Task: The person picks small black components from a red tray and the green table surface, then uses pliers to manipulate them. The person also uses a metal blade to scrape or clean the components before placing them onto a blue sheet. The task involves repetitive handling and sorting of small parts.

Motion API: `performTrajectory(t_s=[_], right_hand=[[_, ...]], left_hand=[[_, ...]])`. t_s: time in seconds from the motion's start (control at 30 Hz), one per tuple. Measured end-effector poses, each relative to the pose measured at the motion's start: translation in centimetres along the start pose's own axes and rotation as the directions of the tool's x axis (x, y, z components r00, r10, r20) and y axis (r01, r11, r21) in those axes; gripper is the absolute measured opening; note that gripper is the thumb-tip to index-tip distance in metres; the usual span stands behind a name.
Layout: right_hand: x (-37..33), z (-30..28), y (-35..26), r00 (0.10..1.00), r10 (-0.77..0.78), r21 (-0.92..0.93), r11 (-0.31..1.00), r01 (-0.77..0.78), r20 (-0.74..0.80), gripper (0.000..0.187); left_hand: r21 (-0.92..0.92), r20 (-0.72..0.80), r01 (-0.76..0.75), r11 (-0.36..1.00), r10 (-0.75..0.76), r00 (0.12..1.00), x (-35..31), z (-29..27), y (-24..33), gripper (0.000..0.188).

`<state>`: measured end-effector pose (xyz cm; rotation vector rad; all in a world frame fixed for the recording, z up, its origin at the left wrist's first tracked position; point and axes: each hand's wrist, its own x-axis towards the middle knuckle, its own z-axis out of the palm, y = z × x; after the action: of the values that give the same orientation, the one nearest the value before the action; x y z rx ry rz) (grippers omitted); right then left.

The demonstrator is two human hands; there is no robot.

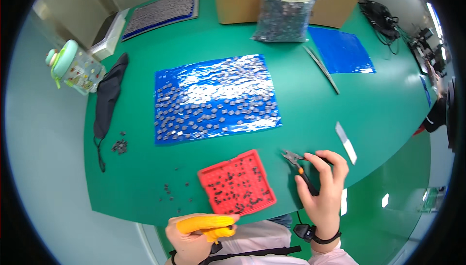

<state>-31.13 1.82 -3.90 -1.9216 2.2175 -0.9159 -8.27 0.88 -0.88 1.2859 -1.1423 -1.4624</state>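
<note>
My left hand (194, 236), with yellow covers on some fingers, is closed at the table's front edge. At its fingertips shows a small dark spot, too small to name. My right hand (324, 187) grips side cutters (302, 170) with dark handles and some orange, thumb on one handle and fingers at the other. The jaws are spread and point away from me. Between the hands lies a red tray (264, 194) scattered with many tiny black parts. Loose black bits (167, 187) lie on the table left of it.
Beyond the tray, a blue sheet (162, 119) carries rows of small grey pieces. Tweezers (323, 69), a white-handled blade (346, 143) and a bare blue sheet (342, 51) lie right. A filled plastic bag (284, 17) stands behind; a bottle (80, 70) and black pouch (108, 100) are left.
</note>
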Motion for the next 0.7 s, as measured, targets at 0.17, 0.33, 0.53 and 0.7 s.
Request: performTrajectory(t_s=[0.17,0.33,0.53,0.7], right_hand=[[0.5,-0.3,0.3,0.988,0.023,-0.006,1.0,-0.022,0.151,0.067],[1.3,-2.9,1.7,0.999,0.045,0.062,0.997,-0.046,0.019,0.066],[2.4,-2.6,5.9,0.987,0.068,-0.308,0.945,-0.111,-0.146,0.029],[2.5,-1.9,6.3,0.985,0.021,-0.457,0.884,-0.097,-0.169,0.029]], left_hand=[[0.012,-0.028,-0.09,0.996,0.09,0.996,-0.2,0.3,-0.4,0.011],[-0.031,0.012,-0.124,0.992,0.124,0.992,-0.4,0.0,-0.6,0.01],[-0.077,0.018,-0.125,0.989,0.126,0.992,-0.8,-0.4,-0.6,0.009],[-0.074,0.055,-0.126,0.989,0.13,0.99,-0.9,-0.8,-0.8,0.009]])
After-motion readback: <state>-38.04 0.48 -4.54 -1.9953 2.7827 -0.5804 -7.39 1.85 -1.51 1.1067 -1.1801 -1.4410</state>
